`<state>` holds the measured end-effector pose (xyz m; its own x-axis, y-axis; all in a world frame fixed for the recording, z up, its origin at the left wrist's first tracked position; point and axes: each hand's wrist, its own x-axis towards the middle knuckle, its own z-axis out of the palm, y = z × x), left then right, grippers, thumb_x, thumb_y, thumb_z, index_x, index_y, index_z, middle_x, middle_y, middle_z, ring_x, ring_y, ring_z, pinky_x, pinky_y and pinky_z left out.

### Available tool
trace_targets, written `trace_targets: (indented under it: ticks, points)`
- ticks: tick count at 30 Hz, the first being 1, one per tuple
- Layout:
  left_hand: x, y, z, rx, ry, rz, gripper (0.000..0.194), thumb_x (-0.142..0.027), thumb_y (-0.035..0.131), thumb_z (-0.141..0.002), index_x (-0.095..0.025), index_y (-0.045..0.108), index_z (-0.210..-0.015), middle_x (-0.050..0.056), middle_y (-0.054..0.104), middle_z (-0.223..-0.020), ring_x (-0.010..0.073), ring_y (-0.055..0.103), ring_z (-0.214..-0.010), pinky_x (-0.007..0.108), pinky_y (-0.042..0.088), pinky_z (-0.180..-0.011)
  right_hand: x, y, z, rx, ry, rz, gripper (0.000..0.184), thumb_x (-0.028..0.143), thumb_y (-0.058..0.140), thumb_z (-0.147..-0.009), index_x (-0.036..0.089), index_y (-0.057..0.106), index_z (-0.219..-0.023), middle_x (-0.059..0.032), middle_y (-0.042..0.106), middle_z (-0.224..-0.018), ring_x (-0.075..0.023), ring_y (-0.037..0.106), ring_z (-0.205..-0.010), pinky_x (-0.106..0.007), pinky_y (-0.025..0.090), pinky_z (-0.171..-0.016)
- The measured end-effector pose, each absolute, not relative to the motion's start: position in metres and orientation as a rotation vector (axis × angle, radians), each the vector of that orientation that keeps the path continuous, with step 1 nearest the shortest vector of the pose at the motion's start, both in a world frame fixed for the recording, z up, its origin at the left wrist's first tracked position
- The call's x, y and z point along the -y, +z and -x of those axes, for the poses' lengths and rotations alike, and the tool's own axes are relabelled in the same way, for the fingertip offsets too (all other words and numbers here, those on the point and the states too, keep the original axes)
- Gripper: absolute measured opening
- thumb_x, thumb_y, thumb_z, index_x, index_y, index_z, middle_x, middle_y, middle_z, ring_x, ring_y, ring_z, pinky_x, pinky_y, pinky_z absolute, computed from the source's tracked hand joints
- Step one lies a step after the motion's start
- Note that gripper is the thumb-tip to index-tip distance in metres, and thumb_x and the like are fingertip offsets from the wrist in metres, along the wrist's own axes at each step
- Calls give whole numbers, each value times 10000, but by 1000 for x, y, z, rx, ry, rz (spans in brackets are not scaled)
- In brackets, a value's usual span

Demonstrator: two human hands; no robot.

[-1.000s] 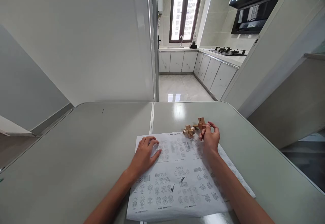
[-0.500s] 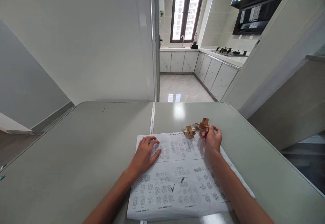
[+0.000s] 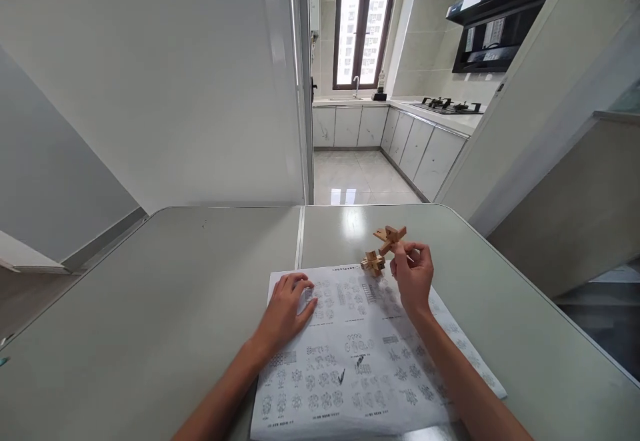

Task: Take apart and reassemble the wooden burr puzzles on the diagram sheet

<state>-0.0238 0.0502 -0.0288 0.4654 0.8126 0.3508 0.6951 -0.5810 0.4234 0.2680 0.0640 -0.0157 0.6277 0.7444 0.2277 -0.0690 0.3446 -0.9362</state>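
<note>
My right hand (image 3: 413,273) pinches a wooden interlocking puzzle (image 3: 390,237), made of crossed flat pieces, and holds it tilted at the far side of the paper. Just below and left of it, a second, smaller wooden burr puzzle (image 3: 373,262) rests at the paper's top edge. Printed with rows of small diagrams and two dark check marks, the instruction sheet (image 3: 360,334) lies under both arms. My left hand (image 3: 290,302) rests on the sheet's upper left part, fingers loosely spread, with nothing in it.
The pale table (image 3: 150,308) has a seam running away from me and rounded far corners. Beyond it are a white sliding door (image 3: 225,94) and a kitchen with cabinets (image 3: 435,158), a gas stove (image 3: 445,106) and a window (image 3: 363,28).
My right hand has turned the held wooden puzzle and moved it slightly left, closer above the smaller one. My left hand stays on the sheet. The whole view has shifted slightly.
</note>
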Motion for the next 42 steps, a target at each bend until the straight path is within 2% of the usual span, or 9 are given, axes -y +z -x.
trace_targets:
  ticks: [5, 7, 13, 15, 21, 25, 28, 32, 42]
  points:
    - [-47, -26, 22, -1280, 790, -2452, 220, -286, 616, -991, -254, 610, -1209, 88, 612, -1303, 291, 567, -1240, 519, 507, -1064, -51, -7, -243, 867, 936, 929, 423, 497, 765, -901, 254, 429, -815, 123, 430, -557, -71, 399, -393, -177, 312, -351]
    - [-44, -23, 20, -1249, 824, -2394, 293, -321, 639, -986, -261, 580, -1268, 96, 607, -1324, 297, 568, -1252, 528, 502, -1072, -44, -9, -231, 929, 1080, 881, 415, 489, 751, -918, 257, 422, -820, 128, 423, -543, -68, 383, -376, -171, 289, -343]
    - [-34, -11, 15, -1070, 884, -2048, 894, -460, 857, -804, -318, 350, -1526, 131, 515, -1476, 328, 559, -1308, 539, 519, -1083, -25, -23, -198, 1105, 1419, 813, 422, 523, 708, -940, 263, 392, -836, 133, 460, -517, -76, 428, -352, -173, 305, -355]
    - [-32, -8, 14, -990, 901, -1985, 991, -444, 905, -746, -335, 333, -1549, 129, 496, -1512, 325, 564, -1312, 531, 518, -1098, -21, -26, -192, 1151, 1493, 793, 431, 535, 707, -933, 265, 383, -847, 126, 493, -528, -87, 472, -360, -176, 316, -359]
    - [-31, -1, 12, -954, 960, -1959, 868, -374, 923, -708, -328, 472, -1448, 78, 596, -1410, 276, 639, -1179, 500, 558, -1055, -22, -24, -192, 1261, 1537, 788, 341, 536, 641, -981, 246, 508, -1103, 99, 575, -580, -111, 516, -418, -220, 412, -427]
    - [-32, 0, 14, -997, 988, -1996, 865, -367, 931, -687, -331, 496, -1434, 78, 626, -1371, 274, 659, -1132, 508, 560, -1034, -24, -21, -194, 1304, 1459, 830, 345, 556, 616, -990, 217, 586, -1042, 68, 578, -600, -109, 505, -460, -237, 413, -475]
    - [-33, -3, 15, -1010, 958, -1999, 887, -367, 941, -676, -325, 500, -1444, 72, 634, -1380, 270, 655, -1164, 473, 556, -1035, -24, -22, -193, 1322, 1438, 854, 368, 579, 639, -969, 216, 585, -1006, 63, 577, -597, -111, 490, -462, -237, 396, -471]
    - [-34, -4, 17, -1041, 931, -1982, 943, -395, 977, -618, -319, 523, -1441, 87, 642, -1401, 302, 633, -1236, 497, 517, -1091, -24, -25, -192, 1319, 1432, 872, 374, 585, 638, -967, 217, 576, -998, 58, 588, -610, -112, 488, -458, -240, 392, -470]
    - [-33, -3, 13, -1063, 997, -1999, 888, -369, 943, -645, -294, 537, -1431, 95, 654, -1373, 286, 653, -1158, 502, 537, -1066, -26, -29, -196, 1259, 1387, 904, 365, 570, 665, -952, 213, 606, -998, 47, 609, -636, -97, 459, -457, -219, 360, -448]
